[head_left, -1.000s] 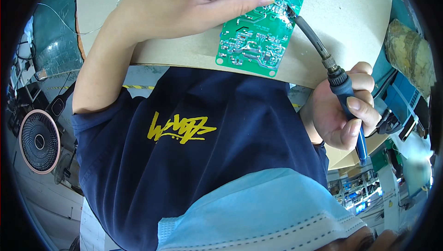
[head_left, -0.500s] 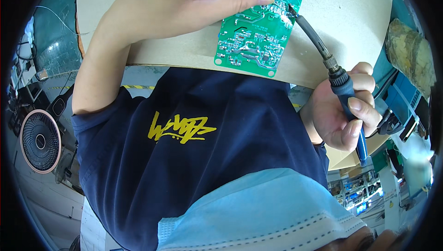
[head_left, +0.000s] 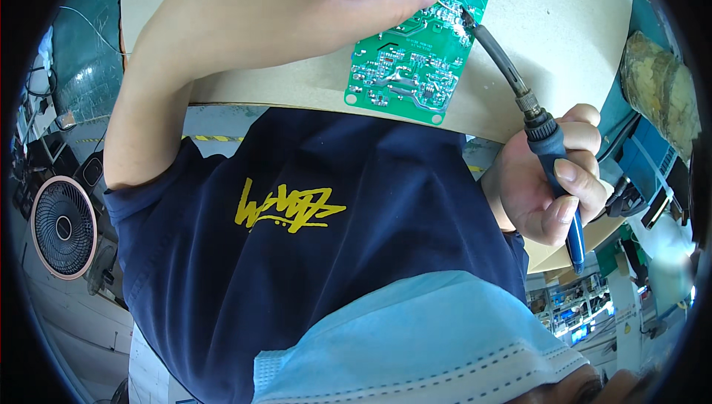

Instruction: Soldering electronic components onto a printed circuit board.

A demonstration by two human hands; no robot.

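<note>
A green circuit board point(head_left: 404, 63) lies on the table under both hands, its face covered with small parts and shiny solder joints. Between thumb and finger, my left hand point(head_left: 297, 18) pinches a thin silvery solder wire point(head_left: 447, 6) over the board's upper part. My right hand point(head_left: 528, 181) is wrapped around the blue handle of a soldering iron point(head_left: 546, 138). The iron slants up and left, and its dark tip is at the board close to the wire's end. Whether tip and wire touch I cannot tell. Some left fingers are cut off by the upper edge.
The board rests on a beige tabletop sheet point(head_left: 564, 40), near its front edge. A teal surface point(head_left: 89, 70) lies at the left. On the right are a stone-patterned object point(head_left: 656, 85) and a blue box point(head_left: 641, 166) with cables. A round fan point(head_left: 64, 227) stands lower left.
My left forearm and elbow have shifted slightly left, with the pinch still over the same area. The iron's handle has moved a little left, its tip staying near the same spot.
</note>
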